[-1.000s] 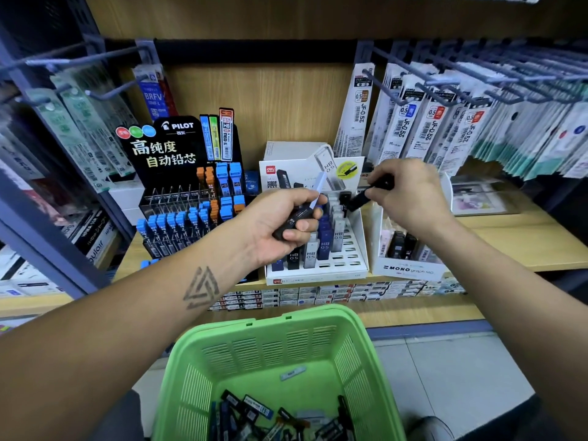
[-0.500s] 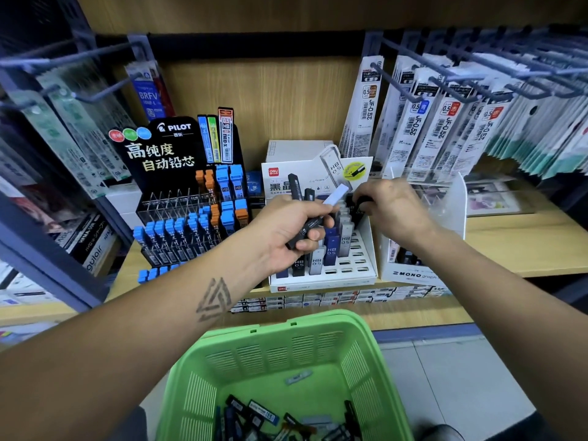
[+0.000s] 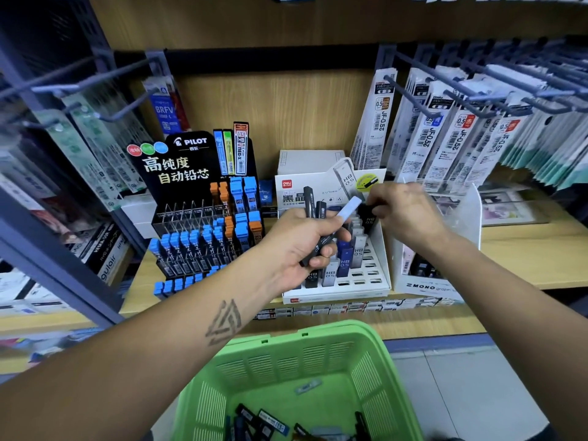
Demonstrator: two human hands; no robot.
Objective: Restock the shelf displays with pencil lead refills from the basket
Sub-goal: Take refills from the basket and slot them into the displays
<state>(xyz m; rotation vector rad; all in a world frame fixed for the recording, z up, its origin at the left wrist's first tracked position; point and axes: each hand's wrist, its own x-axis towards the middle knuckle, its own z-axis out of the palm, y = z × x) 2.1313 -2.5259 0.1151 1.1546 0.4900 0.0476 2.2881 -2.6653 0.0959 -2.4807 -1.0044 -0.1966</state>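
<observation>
Left hand: curled around a small bundle of lead refill cases, held over the white slotted display.
Right hand: fingertips pinched on one black refill case at the display's back right rows.
Look of bundle: slim black cases, one with a pale lilac end.
Axis of bundle: long, slanted, lilac end up and to the right.
Basket: green, below the shelf, more cases loose at its bottom.

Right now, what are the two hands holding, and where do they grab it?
Left hand grips several lead refill cases around their lower halves. Right hand pinches a black case by its top end.
</observation>
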